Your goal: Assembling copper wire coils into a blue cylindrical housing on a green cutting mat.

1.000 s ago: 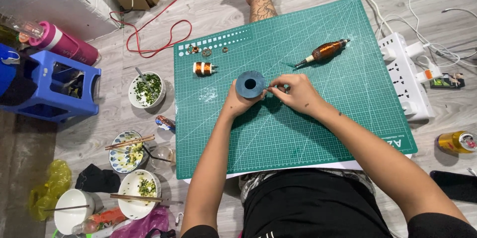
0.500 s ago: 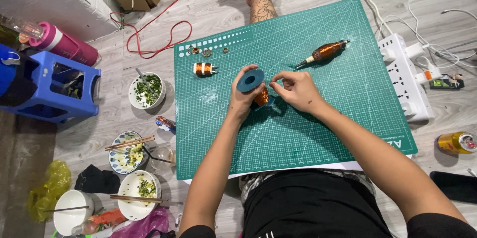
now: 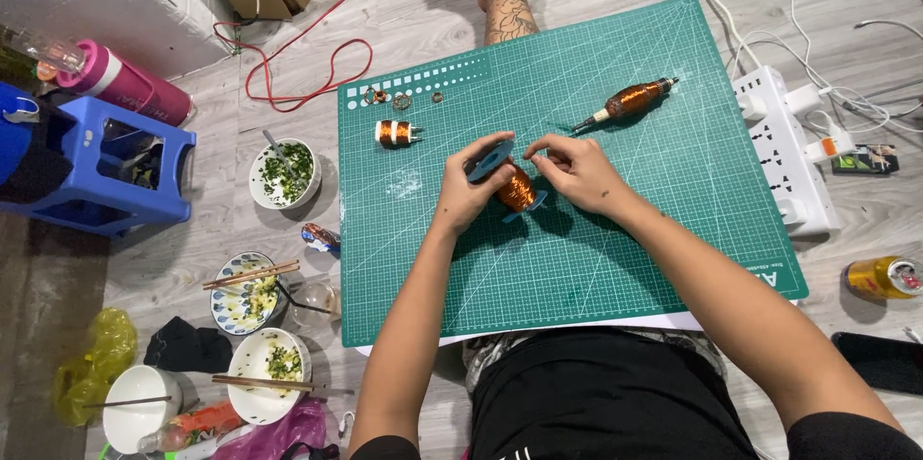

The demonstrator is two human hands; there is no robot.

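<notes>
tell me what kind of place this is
Probably a home floor used as a makeshift workbench. A green cutting mat lies on grey floorboards, the left hand holds a copper wire spool, and used food bowls and a power strip sit alongside.

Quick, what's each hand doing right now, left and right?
Left hand: closed around the blue spool of copper wire, holding it over the green cutting mat.
Right hand: fingers pinched together beside the spool; what they grip cannot be told.
</notes>
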